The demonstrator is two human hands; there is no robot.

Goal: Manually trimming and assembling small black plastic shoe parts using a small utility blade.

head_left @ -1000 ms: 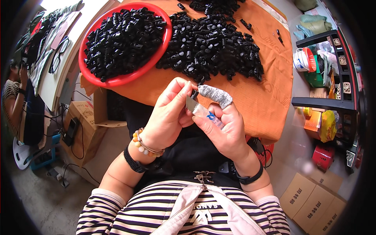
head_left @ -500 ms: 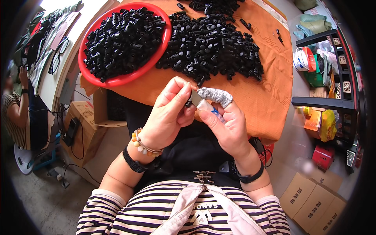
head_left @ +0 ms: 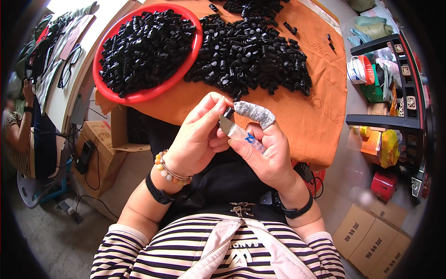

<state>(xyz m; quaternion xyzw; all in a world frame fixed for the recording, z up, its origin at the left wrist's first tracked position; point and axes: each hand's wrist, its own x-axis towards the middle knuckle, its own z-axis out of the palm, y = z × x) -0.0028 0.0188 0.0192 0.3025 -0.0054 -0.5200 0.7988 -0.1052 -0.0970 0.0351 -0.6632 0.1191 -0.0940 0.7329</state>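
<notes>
Above the near edge of the desk (head_left: 311, 135), your left fingers (head_left: 214, 111) are pinching a black part (head_left: 228, 112), apparently steadying it against the blade (head_left: 226, 125) your right fingers (head_left: 245, 149) are gripping by its wrapped handle (head_left: 248, 139).

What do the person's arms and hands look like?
The sleeves have black and cream stripes. The left hand has yellow and whitish bracelet beads and a black band at its wrist. The right hand has another black wristband and a grey knitted finger cover.
</notes>
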